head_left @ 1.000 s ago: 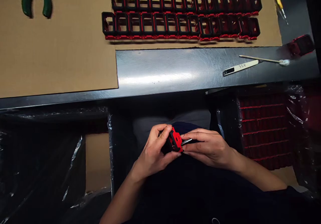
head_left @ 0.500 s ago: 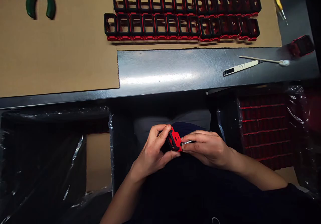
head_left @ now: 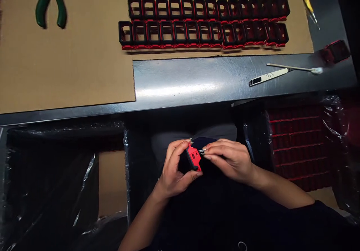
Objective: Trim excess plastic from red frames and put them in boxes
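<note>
Left hand grasped a tilted red-and-black frame between thumb and fingers, apart from the desk. Right hand pinched a thin metal tool at its side; whether the tip touched, I couldn't tell. Two rows of frames stood on cardboard.

Green-handled pliers lie on cardboard, a swab on bare metal

A scratched metal worktop was seen across the upper view, partly covered by cardboard sheeting. Light was reflected from its bare front strip as a pale sheen; the space below, flanked by plastic-lined containers, was steeped in shadow.
</note>
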Motion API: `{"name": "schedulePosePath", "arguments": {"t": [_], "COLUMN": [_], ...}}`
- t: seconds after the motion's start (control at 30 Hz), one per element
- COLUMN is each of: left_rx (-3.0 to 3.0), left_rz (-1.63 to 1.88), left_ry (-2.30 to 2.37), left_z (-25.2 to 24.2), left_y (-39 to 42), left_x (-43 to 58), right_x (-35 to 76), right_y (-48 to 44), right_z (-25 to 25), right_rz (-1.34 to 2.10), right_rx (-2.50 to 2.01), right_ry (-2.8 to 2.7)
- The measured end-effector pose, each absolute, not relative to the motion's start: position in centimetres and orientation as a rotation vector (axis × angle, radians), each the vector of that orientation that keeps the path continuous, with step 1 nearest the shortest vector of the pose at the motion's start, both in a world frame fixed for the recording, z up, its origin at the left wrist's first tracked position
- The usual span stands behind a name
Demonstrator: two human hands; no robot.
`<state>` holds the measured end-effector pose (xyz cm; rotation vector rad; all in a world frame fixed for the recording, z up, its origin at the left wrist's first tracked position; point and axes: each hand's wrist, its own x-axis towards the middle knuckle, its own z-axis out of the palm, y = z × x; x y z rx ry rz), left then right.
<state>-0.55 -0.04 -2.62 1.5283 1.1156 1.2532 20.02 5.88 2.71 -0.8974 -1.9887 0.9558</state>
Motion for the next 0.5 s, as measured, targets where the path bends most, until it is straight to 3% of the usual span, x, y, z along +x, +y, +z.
{"name": "schedulePosePath", "arguments": {"t": [0.23, 0.5], "left_rx": [1.059, 1.034], "left_rz": [1.483, 1.514], "left_ry": [0.956, 1.018], "left_z": [-2.1, -1.8], "left_y": [-0.5, -1.0], "left_x": [0.3, 0.5], "right_x": [18.8, 16.6], "right_y": [12.7, 22.7], "right_z": [3.1, 1.7], "right_rz": [0.671, 0.369], "right_rx": [-1.21, -1.235], "right_ry": [-1.769, -2.141]}}
